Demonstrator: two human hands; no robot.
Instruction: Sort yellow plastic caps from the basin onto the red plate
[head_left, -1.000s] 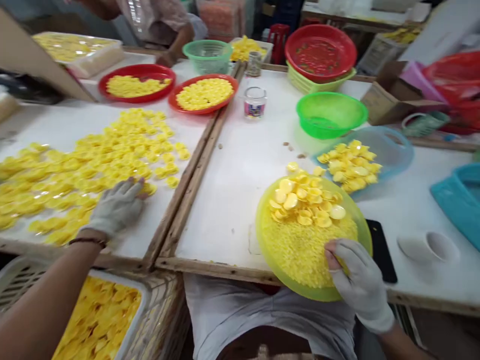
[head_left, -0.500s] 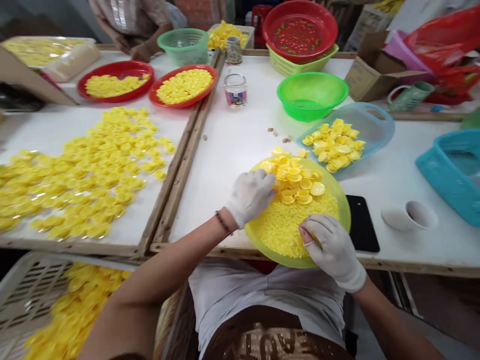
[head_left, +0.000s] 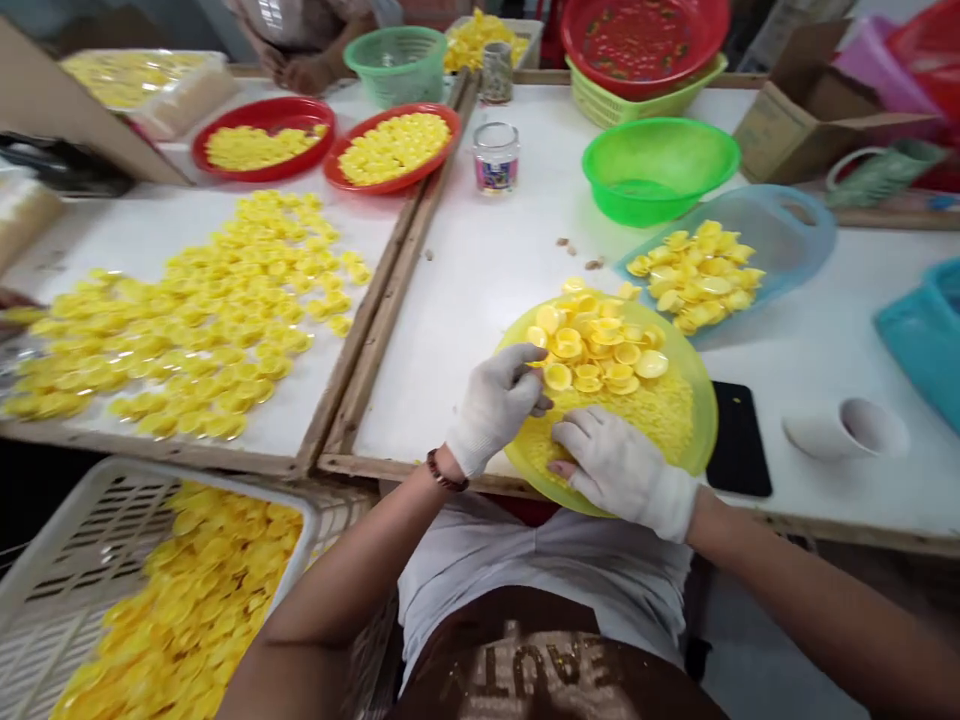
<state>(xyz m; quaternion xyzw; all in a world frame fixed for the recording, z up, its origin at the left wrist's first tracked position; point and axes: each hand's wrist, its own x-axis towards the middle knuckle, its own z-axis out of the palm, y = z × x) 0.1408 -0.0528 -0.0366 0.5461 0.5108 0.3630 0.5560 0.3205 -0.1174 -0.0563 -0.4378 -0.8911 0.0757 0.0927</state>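
A round yellow-green tray [head_left: 703, 440] lies at the table's front edge. Yellow cup-shaped pieces [head_left: 600, 345] are heaped on its far half, with small yellow bits [head_left: 667, 405] spread nearer to me. My left hand [head_left: 499, 405], in a white glove, is over the tray's left rim, fingers curled together beside the heap; whatever they pinch is too small to make out. Gloved too, my right hand [head_left: 622, 465] reaches over the small bits with its fingers bent down. Its fingertips are partly hidden, and I cannot tell if it holds anything.
Behind the tray are a blue tray [head_left: 795, 235] of yellow pieces, a green basin [head_left: 660, 170] and a glass jar [head_left: 496, 160]. A black phone [head_left: 739, 440] and white cup [head_left: 844, 430] lie right. Many pieces cover the left table, near a white crate [head_left: 296, 560]. Other people's hands show beyond.
The view has shifted slightly. My right hand has moved left across the small bits, closer to my left hand. My left hand has drawn back a little from the heap, its fingers now curled.
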